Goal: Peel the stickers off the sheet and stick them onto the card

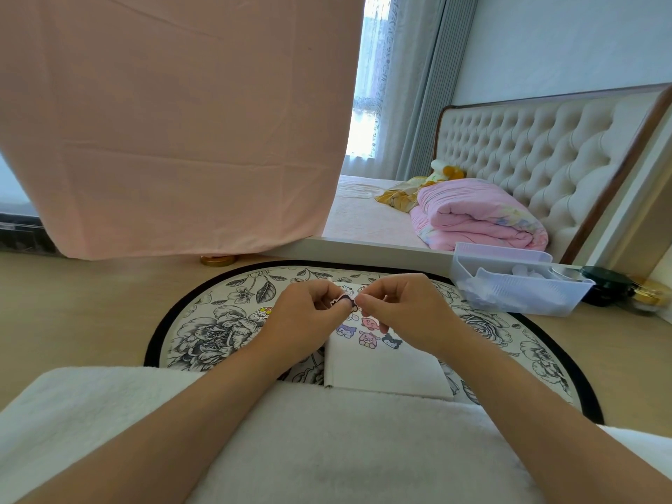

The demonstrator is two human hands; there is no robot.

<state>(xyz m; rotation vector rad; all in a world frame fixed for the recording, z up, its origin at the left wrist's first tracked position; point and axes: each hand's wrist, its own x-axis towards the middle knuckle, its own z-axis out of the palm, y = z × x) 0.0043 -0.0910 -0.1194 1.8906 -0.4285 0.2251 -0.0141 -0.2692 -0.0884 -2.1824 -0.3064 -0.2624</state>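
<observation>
A white card (381, 365) lies on a floral mat (211, 332), with several cartoon stickers (363, 331) stuck on its far half. Above the card, my left hand (309, 311) and my right hand (400, 307) meet fingertip to fingertip. Both pinch one small dark sticker piece (343, 300) between them. Whether it is still on its backing I cannot tell. A colourful sticker (262, 313) lies on the mat left of my left hand. The hands hide the far edge of the card.
A clear plastic bin (516, 285) with small items stands at the right on the wooden table, dark jars (611, 285) beside it. A pink cloth (174, 121) hangs at the back left. A white towel (327, 449) covers my lap.
</observation>
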